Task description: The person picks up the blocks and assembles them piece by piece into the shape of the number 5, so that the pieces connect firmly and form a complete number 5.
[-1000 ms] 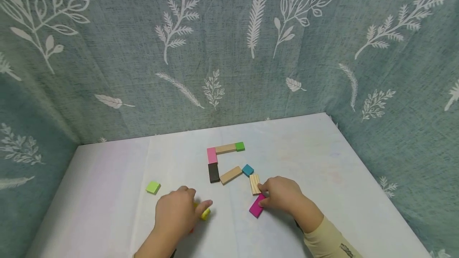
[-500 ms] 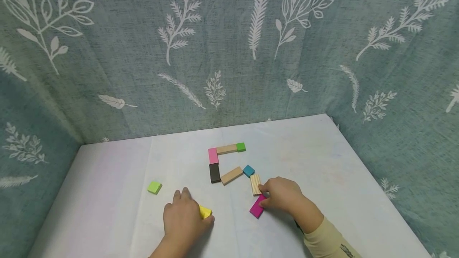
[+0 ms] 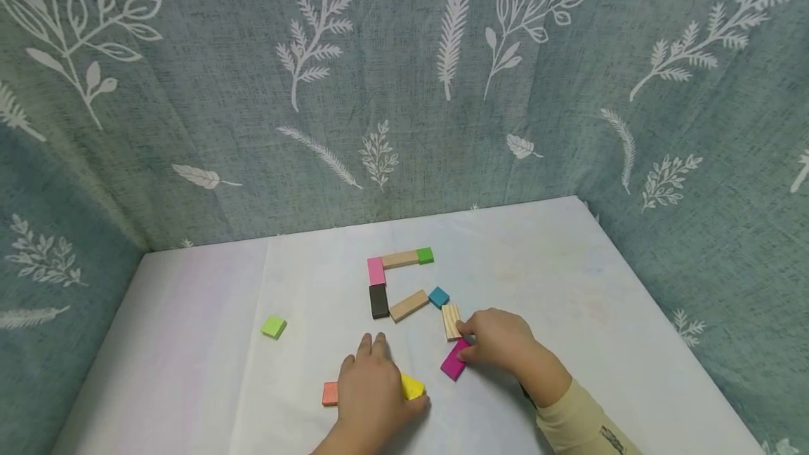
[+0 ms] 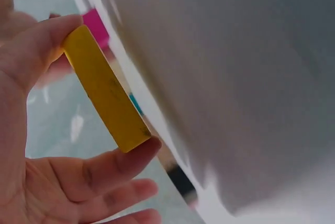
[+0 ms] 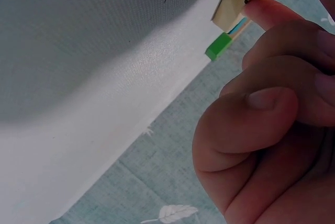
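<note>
A yellow wooden block (image 4: 107, 90) is pinched between the thumb and index finger of my left hand (image 3: 373, 395), its other fingers spread. In the head view the hand hides part of this block. Just left of that hand lies a coral-red block (image 3: 330, 394), partly covered. My right hand (image 3: 502, 339) holds the upper end of a magenta block (image 3: 454, 362) between thumb and index finger. Its index fingertip touches the edge of a pale striped wooden block (image 3: 451, 321). In the right wrist view the remaining fingers are curled.
A blue block (image 3: 439, 297), a plain wooden block (image 3: 409, 306), a black block (image 3: 378, 301), a pink block (image 3: 376, 271), another plain block (image 3: 400, 259) and a green block (image 3: 425, 255) form a bent line on the white table (image 3: 537, 251). A lime block (image 3: 274, 327) lies left.
My left hand has moved right with the yellow block, towards the magenta block, and the coral-red block has come into clearer view behind it. The right hand has stayed in place.
</note>
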Motion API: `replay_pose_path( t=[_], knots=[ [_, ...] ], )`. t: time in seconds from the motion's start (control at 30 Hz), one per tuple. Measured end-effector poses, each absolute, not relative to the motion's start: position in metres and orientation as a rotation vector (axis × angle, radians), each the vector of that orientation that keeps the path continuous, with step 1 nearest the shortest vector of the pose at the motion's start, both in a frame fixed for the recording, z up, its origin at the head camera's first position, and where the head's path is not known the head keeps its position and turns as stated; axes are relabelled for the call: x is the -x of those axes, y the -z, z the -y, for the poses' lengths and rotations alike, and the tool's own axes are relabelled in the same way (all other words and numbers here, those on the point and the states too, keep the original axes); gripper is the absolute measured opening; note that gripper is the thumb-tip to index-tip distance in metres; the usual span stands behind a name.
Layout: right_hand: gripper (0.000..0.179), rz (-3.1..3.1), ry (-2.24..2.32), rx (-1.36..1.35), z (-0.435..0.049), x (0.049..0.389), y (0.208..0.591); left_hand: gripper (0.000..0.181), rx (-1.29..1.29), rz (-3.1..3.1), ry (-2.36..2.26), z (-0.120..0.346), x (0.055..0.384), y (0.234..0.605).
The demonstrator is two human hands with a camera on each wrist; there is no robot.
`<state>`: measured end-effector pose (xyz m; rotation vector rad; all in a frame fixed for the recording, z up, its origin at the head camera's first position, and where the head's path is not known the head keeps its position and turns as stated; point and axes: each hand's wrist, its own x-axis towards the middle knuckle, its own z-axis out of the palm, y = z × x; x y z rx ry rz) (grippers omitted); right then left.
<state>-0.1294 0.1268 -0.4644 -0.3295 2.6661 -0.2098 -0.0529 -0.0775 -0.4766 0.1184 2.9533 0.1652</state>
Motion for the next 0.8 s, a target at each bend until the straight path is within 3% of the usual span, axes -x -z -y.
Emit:
replay_pose_path(
  t=[0.8],
  knots=[
    [0.052, -2.678, 0.173, 0.321, -0.126, 0.128, 0.463, 0.072, -0.284, -2.957, -0.059, 0.039, 0.062, 0.482]
  ],
)
